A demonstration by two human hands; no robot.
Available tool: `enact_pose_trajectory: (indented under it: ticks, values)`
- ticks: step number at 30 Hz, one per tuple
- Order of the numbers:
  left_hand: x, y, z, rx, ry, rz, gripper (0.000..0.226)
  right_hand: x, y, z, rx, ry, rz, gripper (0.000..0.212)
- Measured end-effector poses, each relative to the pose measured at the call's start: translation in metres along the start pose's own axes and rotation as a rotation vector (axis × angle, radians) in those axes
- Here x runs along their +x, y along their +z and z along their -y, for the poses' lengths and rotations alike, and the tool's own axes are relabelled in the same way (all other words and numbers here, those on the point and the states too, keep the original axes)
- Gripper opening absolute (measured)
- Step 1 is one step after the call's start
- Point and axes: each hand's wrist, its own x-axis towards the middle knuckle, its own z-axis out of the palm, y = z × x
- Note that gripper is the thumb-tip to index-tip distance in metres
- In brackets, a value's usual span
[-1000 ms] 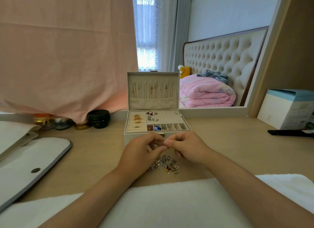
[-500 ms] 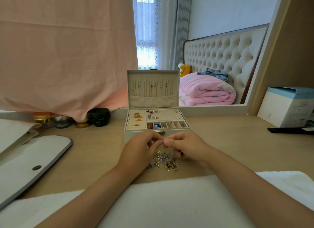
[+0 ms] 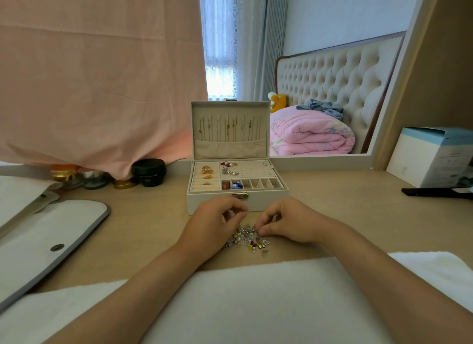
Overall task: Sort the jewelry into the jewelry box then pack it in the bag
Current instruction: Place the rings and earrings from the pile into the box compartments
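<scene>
In front of the open white jewelry box [image 3: 238, 190], our right grip [image 3: 286, 223] pinches the glittery silver, pearl and red jewelry heap [image 3: 247, 240]; our left grip [image 3: 215, 225] is curled, and we cannot tell what it holds.

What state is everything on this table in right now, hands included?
jewelry box: open, lid upright, partly filled.
loose jewelry: piled on the table, unsorted.
left hand: fingers curled; contents unclear.
right hand: pinching at the pile.
bag: lying flat, flap open.
black jar: lid on.
</scene>
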Motion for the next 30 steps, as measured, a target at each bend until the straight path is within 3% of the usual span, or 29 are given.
enact_pose_trajectory:
  ticks: [5,14,20,30]
  values:
    - [0.003,-0.005,-0.002,-0.032,-0.018,-0.02,0.008,0.002,-0.001,0.001,0.1,0.005,-0.048,0.011]
    - [0.049,-0.015,-0.003,-0.151,-0.04,-0.065,0.005,0.033,-0.035,0.019,0.248,-0.071,-0.297,0.014]
    - [0.098,-0.024,0.006,-0.268,-0.163,-0.073,0.005,0.073,-0.055,0.015,0.079,-0.012,-0.415,0.018]
    - [0.161,-0.014,0.039,-0.373,-0.278,-0.126,0.008,0.134,-0.055,0.003,-0.148,-0.025,-0.379,0.019]
